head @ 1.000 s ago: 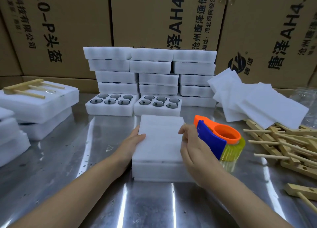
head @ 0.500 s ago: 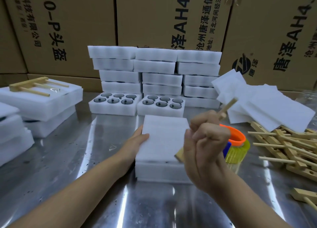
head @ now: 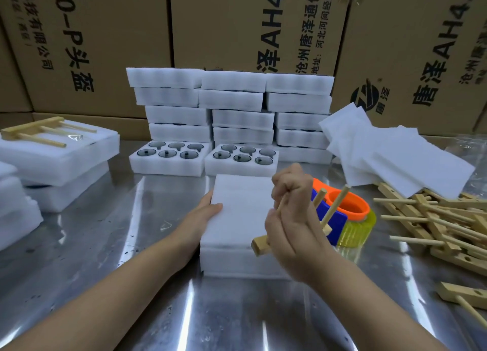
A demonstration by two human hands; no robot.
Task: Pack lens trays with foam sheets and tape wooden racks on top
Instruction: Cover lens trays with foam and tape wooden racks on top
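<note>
A white foam sheet [head: 241, 208] covers a lens tray [head: 237, 265] at the table's middle. My left hand [head: 204, 215] rests against the sheet's left edge with straight fingers. My right hand [head: 292, 218] grips a wooden rack [head: 326, 213] above the tray's right side, its pegs pointing up and right and its base bar [head: 261, 244] low by the palm. An orange and blue tape dispenser [head: 345, 216] stands right behind that hand.
Two open lens trays [head: 168, 163] [head: 241, 163] lie ahead before stacked foam trays [head: 232, 108]. Loose foam sheets [head: 395, 155] and a pile of wooden racks [head: 448, 226] are at right. Packed trays, one with a rack [head: 34, 134], sit left. Cardboard boxes [head: 237, 26] line the back.
My right hand left the foam sheet, picked up a wooden rack and brought it lower over the tray's right side. My left hand stayed at the sheet's left edge.
</note>
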